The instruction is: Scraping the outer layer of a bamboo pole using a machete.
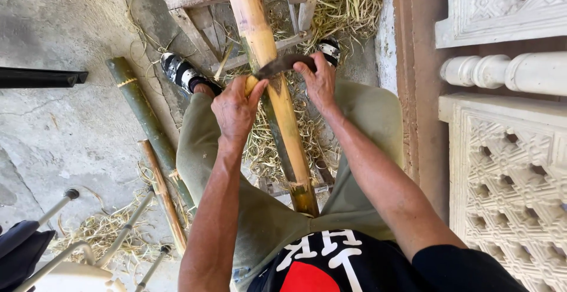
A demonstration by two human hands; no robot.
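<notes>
Gripping a curved blade (285,63), hands hide its handles.

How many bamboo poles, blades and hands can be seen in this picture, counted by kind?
Bamboo poles: 3, the yellow pole being scraped, a green pole on the floor, a thin brown pole beside it
Curved blades: 1, dark blade across the yellow pole
Hands: 2, left hand and right hand, gripping the blade ends
Total: 6
</notes>
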